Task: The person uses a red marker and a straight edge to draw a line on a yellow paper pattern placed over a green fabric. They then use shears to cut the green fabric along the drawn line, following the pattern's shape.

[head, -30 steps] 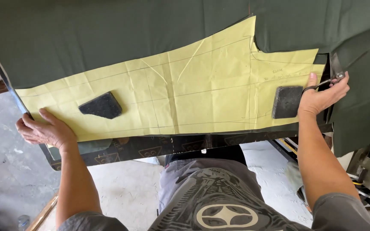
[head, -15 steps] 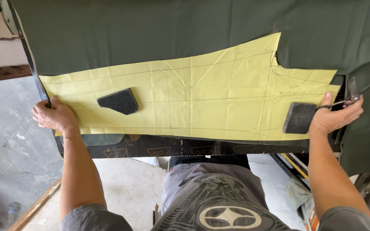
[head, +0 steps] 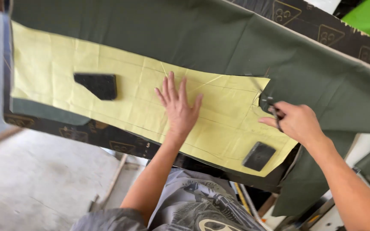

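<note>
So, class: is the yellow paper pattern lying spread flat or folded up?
Spread flat. The yellow paper pattern lies open across the dark green fabric, pressed by the left hand and two dark weights.

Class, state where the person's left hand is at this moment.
In the head view, the left hand lies flat, fingers spread, on the middle of the yellow paper pattern, between the two dark block weights.
</note>
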